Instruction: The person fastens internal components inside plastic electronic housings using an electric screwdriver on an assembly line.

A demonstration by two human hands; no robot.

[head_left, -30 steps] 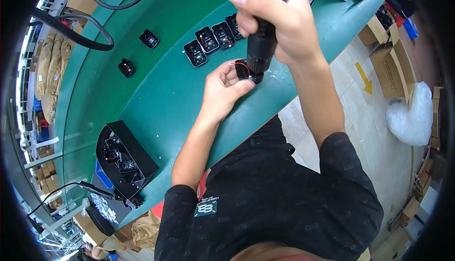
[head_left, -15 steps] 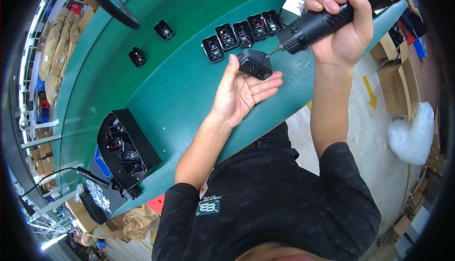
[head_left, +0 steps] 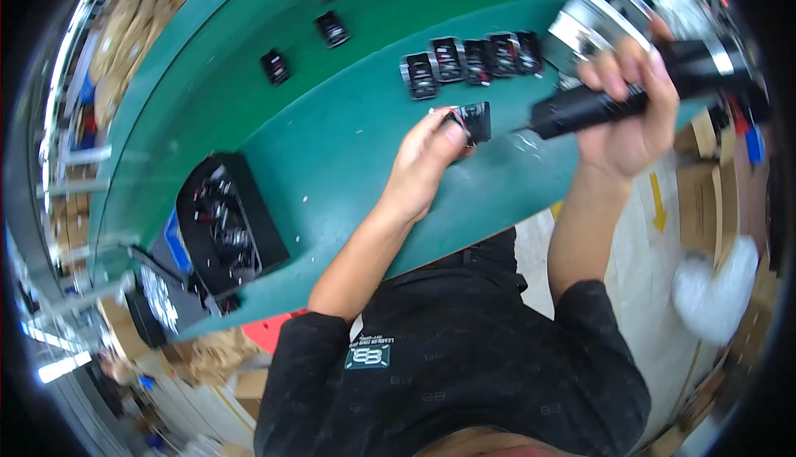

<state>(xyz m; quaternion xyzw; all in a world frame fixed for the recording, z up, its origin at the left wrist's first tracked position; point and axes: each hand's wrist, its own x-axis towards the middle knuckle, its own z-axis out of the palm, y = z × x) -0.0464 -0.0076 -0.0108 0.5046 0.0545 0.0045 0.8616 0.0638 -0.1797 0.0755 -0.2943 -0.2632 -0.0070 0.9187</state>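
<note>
the left hand (head_left: 423, 165) pinched a small black housing (head_left: 477, 120) over the green workbench (head_left: 348, 167); the right hand (head_left: 628, 129) wrapped a black electric screwdriver (head_left: 572, 115), its bit (head_left: 526, 128) apart from the housing. a firm pinch and squarely aligned bit seemed wise. bench surface stretched left toward the black bin (head_left: 264, 216); five open housings (head_left: 476, 63) stood beyond, and the left forearm (head_left: 356, 266) crossed the front edge.

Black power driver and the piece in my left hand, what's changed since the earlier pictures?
The right hand has drawn the power driver away rightward from the black housing. The left hand has turned the housing and now grips it between thumb and fingers; half a second ago its fingers were open. Neither was let go. The row of five housings stayed put.
</note>
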